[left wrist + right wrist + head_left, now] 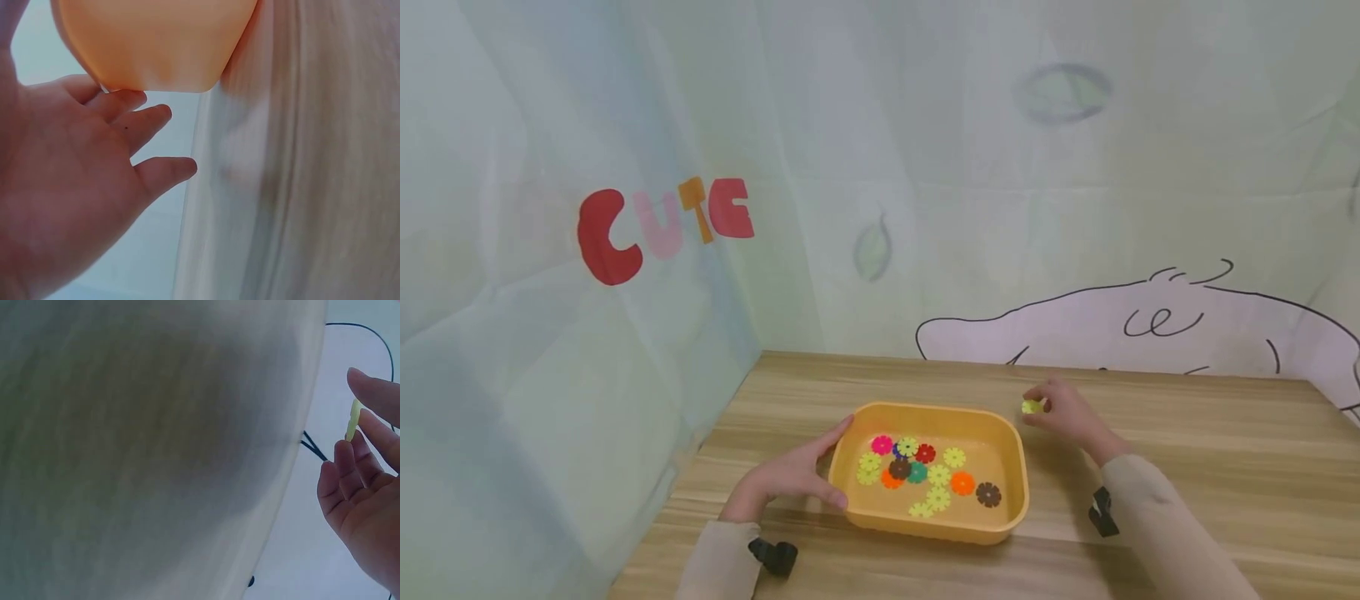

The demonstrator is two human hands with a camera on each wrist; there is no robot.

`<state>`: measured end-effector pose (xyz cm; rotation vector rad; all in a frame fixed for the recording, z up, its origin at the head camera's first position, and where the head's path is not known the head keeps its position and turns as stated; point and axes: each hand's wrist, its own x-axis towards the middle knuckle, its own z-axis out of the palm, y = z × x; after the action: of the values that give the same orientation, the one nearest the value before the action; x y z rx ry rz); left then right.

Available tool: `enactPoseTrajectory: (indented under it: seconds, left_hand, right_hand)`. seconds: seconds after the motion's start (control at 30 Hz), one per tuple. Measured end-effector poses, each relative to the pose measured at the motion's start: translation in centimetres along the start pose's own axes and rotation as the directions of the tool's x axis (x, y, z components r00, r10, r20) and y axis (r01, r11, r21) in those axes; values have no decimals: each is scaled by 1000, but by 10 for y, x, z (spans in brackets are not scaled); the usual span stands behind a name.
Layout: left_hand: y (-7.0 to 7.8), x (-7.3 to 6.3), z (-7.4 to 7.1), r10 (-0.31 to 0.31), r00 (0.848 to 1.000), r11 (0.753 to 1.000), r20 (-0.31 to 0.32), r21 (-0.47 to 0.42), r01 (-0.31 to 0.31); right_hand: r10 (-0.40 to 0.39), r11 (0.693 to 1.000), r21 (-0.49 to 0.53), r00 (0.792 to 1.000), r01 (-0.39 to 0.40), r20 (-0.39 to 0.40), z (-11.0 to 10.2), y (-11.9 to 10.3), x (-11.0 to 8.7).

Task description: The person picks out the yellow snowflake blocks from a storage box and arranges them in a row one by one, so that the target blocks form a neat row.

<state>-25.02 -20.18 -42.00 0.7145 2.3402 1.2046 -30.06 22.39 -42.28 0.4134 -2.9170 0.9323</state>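
Note:
A shallow yellow plastic tray (996, 533) sits on the table, holding several small notched plastic flower discs, such as a brown one (988, 494) and an orange one (962, 482). At its left end is my left hand (793, 477), thumb and fingers spread along the rim. In the left wrist view the fingertips touch the tray wall (156, 56), with the little finger away from it. Beyond the tray's far right corner, my right hand (1067, 414) pinches a yellow-green flower disc (1032, 407) between thumb and fingers. Seen from the right wrist, that disc (353, 420) stands edge-on.
The wood-grain table (1210, 467) runs back to a printed cloth wall (970, 208). Another cloth wall (550, 400) with the letters CUTE borders its left side. Each sleeve carries a black wrist mount, one at the left (773, 556) and one at the right (1102, 512).

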Motion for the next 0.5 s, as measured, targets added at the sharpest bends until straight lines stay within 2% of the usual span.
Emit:
enactPoseTrajectory:
  seconds: [0.17, 0.5]
  left_hand:
    - [-2, -1, -1, 32, 999, 999, 13, -19, -31]
    - [-2, -1, -2, 22, 1000, 1000, 14, -22, -22]
  right_hand:
    - [44, 999, 18, 997, -45, 55, 8, 5, 2]
    - [99, 995, 11, 986, -102, 133, 10, 10, 6]
